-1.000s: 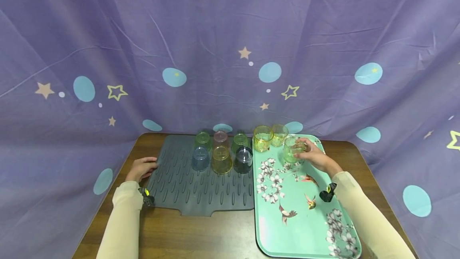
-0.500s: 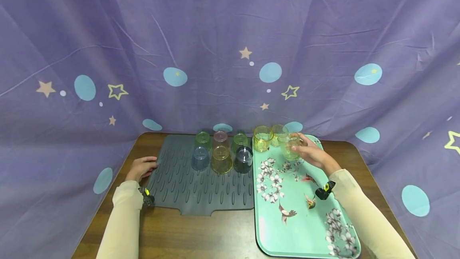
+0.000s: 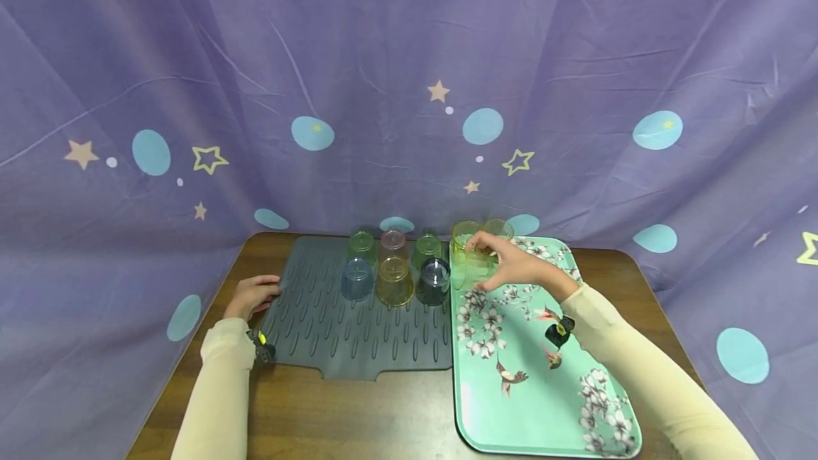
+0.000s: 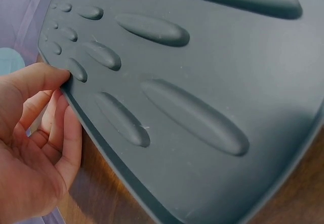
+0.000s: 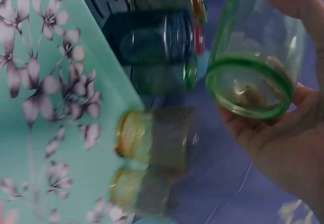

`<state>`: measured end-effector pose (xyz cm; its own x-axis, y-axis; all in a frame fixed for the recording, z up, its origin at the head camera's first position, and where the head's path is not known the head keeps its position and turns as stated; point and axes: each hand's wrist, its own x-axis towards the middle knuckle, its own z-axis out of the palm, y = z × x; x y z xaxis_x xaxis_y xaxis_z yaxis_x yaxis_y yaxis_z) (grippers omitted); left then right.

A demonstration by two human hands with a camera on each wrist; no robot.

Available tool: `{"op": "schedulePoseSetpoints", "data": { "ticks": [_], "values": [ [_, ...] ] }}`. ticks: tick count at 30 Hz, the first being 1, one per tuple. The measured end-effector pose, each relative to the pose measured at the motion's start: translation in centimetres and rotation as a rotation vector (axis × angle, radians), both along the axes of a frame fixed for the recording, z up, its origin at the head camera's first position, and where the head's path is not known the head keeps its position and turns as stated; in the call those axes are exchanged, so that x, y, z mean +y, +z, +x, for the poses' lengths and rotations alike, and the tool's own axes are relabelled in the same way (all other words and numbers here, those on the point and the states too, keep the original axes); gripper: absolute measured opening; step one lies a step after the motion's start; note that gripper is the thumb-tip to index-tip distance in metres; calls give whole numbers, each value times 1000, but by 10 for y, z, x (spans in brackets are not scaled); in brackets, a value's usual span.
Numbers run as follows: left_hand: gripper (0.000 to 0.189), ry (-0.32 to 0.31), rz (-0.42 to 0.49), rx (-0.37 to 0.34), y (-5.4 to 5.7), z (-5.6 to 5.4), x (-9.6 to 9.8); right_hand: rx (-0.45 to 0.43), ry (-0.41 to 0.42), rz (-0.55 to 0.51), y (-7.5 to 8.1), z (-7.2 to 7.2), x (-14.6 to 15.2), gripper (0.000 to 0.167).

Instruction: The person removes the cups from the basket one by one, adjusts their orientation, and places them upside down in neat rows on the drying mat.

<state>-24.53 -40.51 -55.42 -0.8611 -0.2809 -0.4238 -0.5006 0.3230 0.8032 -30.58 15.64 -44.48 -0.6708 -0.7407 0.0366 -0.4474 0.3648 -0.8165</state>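
My right hand (image 3: 516, 266) grips a clear green-tinted glass (image 5: 253, 37), fingers and thumb around its sides; in the right wrist view its thick green base faces the camera. In the head view the glass is faint, above the left part of the green floral tray (image 3: 524, 410). My left hand (image 3: 251, 297) pinches the left edge of the dark grey drying mat (image 3: 300, 332); the left wrist view has the thumb at the rim and the other fingers curled below. Beyond the right hand, a yellow glass (image 3: 463, 231) and a pale yellow glass (image 3: 500, 228) stand on the tray.
Several upside-down glasses stand in two rows on the mat's right half, among them a blue glass (image 3: 356, 281), an amber glass (image 3: 394, 282) and a dark blue glass (image 3: 434, 282). A wooden table (image 3: 358, 417) lies beneath. A purple curtain (image 3: 383, 55) hangs behind.
My right hand has lifted the green glass from the tray and moved it left, towards the mat. The left hand has stayed at the mat's edge.
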Motion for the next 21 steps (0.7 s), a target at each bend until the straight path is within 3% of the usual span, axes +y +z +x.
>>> {"op": "schedulePoseSetpoints", "data": {
  "ticks": [7, 14, 21],
  "values": [
    [47, 1, 7, 7, 2, -1, -2, 389, 111, 313, 14, 19, -42, 69],
    [47, 13, 10, 0, -1, -2, -3, 588, 225, 540, 19, 31, -76, 71],
    [48, 8, 24, 0, -7, -5, -4, 699, 308, 712, 5, 37, -99, 79]
  ]
}}
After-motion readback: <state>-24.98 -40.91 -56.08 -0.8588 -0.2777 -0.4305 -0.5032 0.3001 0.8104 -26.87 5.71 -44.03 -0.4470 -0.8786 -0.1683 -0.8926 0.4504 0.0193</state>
